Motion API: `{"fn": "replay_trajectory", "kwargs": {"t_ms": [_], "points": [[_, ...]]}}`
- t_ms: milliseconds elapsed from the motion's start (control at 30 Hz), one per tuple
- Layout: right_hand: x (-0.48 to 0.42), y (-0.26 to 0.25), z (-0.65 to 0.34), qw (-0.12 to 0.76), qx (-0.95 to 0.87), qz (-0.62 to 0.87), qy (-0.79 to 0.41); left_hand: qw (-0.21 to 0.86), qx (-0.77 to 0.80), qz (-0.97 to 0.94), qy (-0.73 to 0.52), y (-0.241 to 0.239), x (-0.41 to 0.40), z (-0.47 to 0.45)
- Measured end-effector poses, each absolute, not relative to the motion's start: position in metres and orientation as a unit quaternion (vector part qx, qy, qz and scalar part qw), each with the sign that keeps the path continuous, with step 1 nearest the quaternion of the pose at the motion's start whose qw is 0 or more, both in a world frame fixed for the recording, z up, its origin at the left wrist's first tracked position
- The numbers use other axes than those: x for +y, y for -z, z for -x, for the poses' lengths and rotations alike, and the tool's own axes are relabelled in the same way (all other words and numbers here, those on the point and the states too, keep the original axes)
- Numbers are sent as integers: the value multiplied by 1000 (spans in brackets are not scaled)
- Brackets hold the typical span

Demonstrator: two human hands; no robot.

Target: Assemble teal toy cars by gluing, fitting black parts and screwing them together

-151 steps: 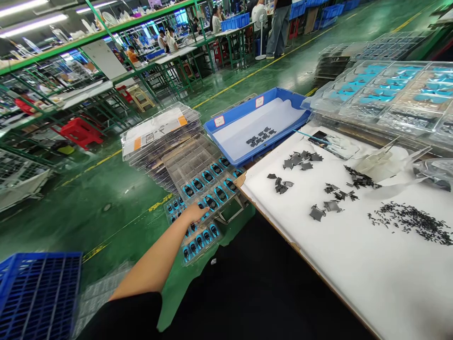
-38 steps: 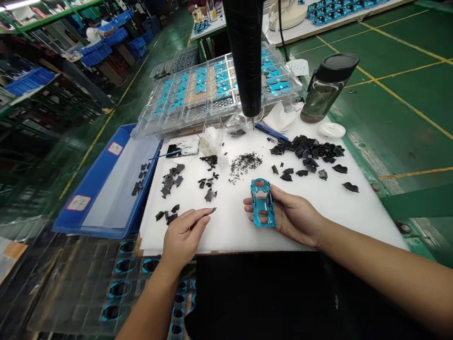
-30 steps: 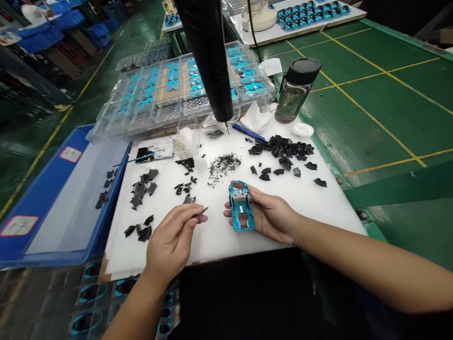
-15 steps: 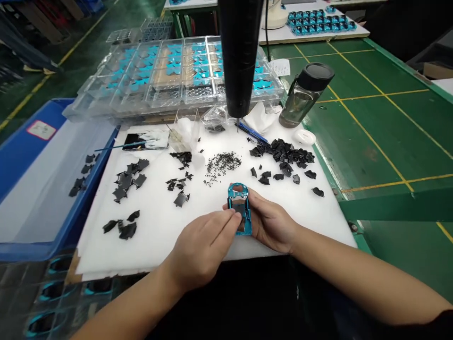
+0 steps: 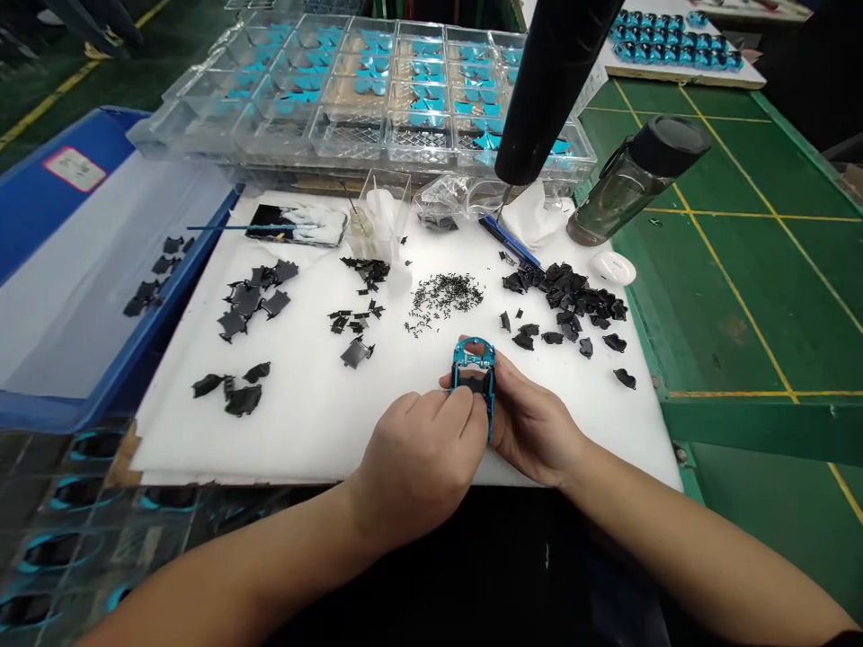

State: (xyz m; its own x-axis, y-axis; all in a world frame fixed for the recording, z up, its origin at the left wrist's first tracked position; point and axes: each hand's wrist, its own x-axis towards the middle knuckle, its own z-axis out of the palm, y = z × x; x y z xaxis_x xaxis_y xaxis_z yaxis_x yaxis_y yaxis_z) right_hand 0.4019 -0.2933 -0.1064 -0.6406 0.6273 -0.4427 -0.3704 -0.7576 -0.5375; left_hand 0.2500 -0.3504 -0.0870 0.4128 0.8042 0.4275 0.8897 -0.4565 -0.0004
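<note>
My right hand cradles a shiny blue toy car shell, underside up, at the near edge of the white foam pad. My left hand is closed over the shell's near half, its fingertips pressing a black insert into it. Loose black plastic parts lie in groups on the pad: a left pile, a middle cluster, a right heap. A scatter of tiny dark screws lies just beyond the shell.
A black electric screwdriver hangs over the pad's far side. Clear trays of blue parts stand behind. A blue bin sits left, a water bottle and white lid right, and trays with car shells lie low left.
My left hand has brought a small black part from the pad to the shell and now covers its near half. The right hand has kept hold of the shell throughout.
</note>
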Motion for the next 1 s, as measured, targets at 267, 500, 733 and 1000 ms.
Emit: {"fn": "replay_trajectory", "kwargs": {"t_ms": [267, 500, 733, 1000], "points": [[-294, 105, -402, 272, -212, 308, -886, 67, -505, 834, 211, 90, -351, -248], [-294, 106, -402, 273, -210, 302, -889, 31, -496, 846, 193, 87, -352, -246], [-293, 107, -401, 279, -204, 297, -890, 41, -492, 845, 204, 87, -346, -243], [-294, 107, -401, 269, -207, 300, -891, 27, -499, 839, 218, 93, -348, -245]]}}
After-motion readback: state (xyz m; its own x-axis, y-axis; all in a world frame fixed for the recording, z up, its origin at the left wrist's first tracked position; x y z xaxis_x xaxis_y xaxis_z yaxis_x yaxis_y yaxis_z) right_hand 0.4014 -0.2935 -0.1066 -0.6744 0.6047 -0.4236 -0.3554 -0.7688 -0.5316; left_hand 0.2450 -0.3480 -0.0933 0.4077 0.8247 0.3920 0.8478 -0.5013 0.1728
